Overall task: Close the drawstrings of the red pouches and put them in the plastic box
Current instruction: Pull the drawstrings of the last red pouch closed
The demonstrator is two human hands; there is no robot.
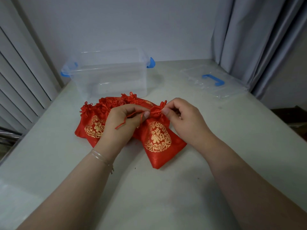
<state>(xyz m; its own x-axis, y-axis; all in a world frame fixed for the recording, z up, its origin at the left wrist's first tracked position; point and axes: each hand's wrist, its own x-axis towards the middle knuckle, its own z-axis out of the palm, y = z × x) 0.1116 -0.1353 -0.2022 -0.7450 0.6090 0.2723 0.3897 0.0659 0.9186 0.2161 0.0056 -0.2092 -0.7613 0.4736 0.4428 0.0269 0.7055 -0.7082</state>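
Observation:
A red pouch (pixel 157 140) with a gold round emblem lies on the table, its gathered neck pulled tight between my hands. My left hand (pixel 123 123) pinches the red drawstring (pixel 131 119) just left of the neck, and the loose string end hangs over my fingers. My right hand (pixel 182 117) pinches the right side of the neck. Several other red pouches (pixel 93 123) are piled behind and left of it, partly hidden by my left hand. The clear plastic box (pixel 109 73) with blue latches stands open behind the pile, with nothing in it.
The box's clear lid (pixel 214 80) with a blue handle lies flat at the back right of the table. A grey curtain (pixel 249 39) hangs at the right, and slatted panels (pixel 21 77) stand at the left beyond the table edge.

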